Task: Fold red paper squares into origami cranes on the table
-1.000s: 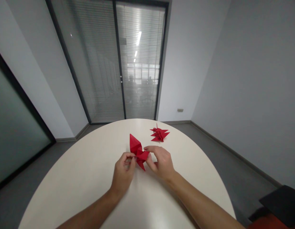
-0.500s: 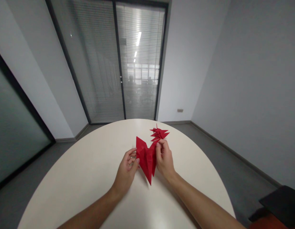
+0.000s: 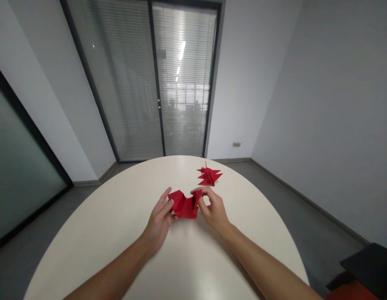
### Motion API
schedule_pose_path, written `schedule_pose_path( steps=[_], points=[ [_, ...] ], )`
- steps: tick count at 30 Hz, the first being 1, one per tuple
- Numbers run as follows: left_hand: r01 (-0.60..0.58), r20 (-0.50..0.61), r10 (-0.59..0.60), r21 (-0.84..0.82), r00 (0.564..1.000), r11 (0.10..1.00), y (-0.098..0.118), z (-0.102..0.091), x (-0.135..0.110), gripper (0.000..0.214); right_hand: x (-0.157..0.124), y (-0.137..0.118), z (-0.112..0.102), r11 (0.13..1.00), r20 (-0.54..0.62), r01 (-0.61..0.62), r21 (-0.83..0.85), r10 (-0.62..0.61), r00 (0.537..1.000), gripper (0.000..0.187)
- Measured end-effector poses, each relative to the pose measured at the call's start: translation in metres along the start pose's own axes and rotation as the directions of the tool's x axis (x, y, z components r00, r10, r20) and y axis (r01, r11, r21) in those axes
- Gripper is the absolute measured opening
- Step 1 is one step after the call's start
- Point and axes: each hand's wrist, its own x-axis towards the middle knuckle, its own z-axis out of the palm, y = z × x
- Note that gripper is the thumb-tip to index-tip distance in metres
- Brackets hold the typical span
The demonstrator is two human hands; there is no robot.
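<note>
A piece of folded red paper (image 3: 186, 207) is held between my two hands over the middle of the table. Its creases are partly spread, with a dip along the upper edge. My left hand (image 3: 161, 214) grips its left side, thumb on the near face and some fingers behind it. On the right side, my right hand (image 3: 212, 208) pinches the upper corner between thumb and fingers. Just beyond the right hand lies a spiky red origami figure (image 3: 209, 176), apart from the held paper.
The round white table (image 3: 96, 246) fills the lower middle. Past its far edge stands a glass door with blinds (image 3: 187, 121). At the lower right is a black and red object, perhaps a chair (image 3: 368, 266).
The red paper has gone from a long shape with points hanging down to a shorter, wider, opened-out shape. My left hand has shifted slightly left, still holding it.
</note>
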Motion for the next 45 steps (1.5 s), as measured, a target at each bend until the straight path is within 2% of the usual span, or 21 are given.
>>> schedule_pose_path(
  steps=[4, 8, 13, 20, 24, 27, 30, 33, 36, 39, 41, 45],
  points=[
    [-0.089, 0.064, 0.086, 0.052, 0.994, 0.995, 0.002, -0.003, 0.002, 0.083, 0.004, 0.002, -0.005, 0.999, -0.093, -0.001, 0.034, 0.004, 0.996, 0.01],
    [-0.138, 0.147, 0.119, 0.122, 0.982, 0.983, 0.001, -0.006, 0.002, 0.089, 0.007, 0.008, -0.005, 0.994, -0.114, -0.057, 0.097, 0.068, 0.991, 0.008],
    [-0.145, 0.169, 0.103, 0.26, 0.98, 0.955, -0.001, -0.01, 0.001, 0.08, 0.007, 0.01, -0.003, 0.972, -0.061, -0.158, 0.173, 0.171, 0.983, 0.011],
    [-0.289, 0.235, 0.212, 0.371, 0.949, 0.883, -0.006, -0.008, 0.002, 0.043, 0.005, 0.006, -0.003, 0.966, -0.034, -0.183, 0.182, 0.192, 0.981, 0.012],
    [-0.291, 0.169, 0.24, 0.432, 0.956, 0.854, -0.008, -0.007, 0.003, 0.039, 0.005, 0.009, -0.002, 0.96, -0.006, -0.202, 0.192, 0.207, 0.978, 0.01],
    [-0.273, 0.123, 0.244, 0.404, 0.962, 0.873, -0.006, -0.008, 0.007, 0.039, 0.006, 0.012, -0.003, 0.929, -0.004, -0.257, 0.265, 0.268, 0.964, 0.01],
    [-0.211, 0.077, 0.197, 0.305, 0.977, 0.929, 0.0, -0.008, 0.009, 0.039, 0.008, 0.015, -0.005, 0.898, -0.012, -0.279, 0.341, 0.301, 0.954, 0.01],
    [-0.109, 0.05, 0.103, 0.146, 0.993, 0.983, 0.005, -0.008, 0.01, 0.039, 0.011, 0.018, -0.009, 0.9, -0.042, -0.252, 0.357, 0.284, 0.958, 0.012],
    [-0.054, 0.047, 0.052, 0.031, 0.997, 0.998, 0.009, -0.008, 0.009, 0.037, 0.014, 0.022, -0.015, 0.924, -0.091, -0.195, 0.328, 0.236, 0.967, 0.013],
    [-0.048, 0.03, 0.048, -0.026, 0.998, 0.999, 0.011, -0.01, 0.01, 0.033, 0.017, 0.026, -0.019, 0.95, -0.167, -0.13, 0.284, 0.183, 0.969, 0.011],
    [-0.059, -0.006, 0.058, -0.054, 0.998, 0.997, 0.012, -0.012, 0.011, 0.029, 0.017, 0.028, -0.018, 0.943, -0.2, -0.115, 0.314, 0.184, 0.962, 0.01],
    [-0.113, -0.066, 0.109, -0.066, 0.992, 0.991, 0.012, -0.013, 0.014, 0.026, 0.016, 0.029, -0.007, 0.84, -0.239, -0.167, 0.516, 0.328, 0.914, 0.021]
  ],
)
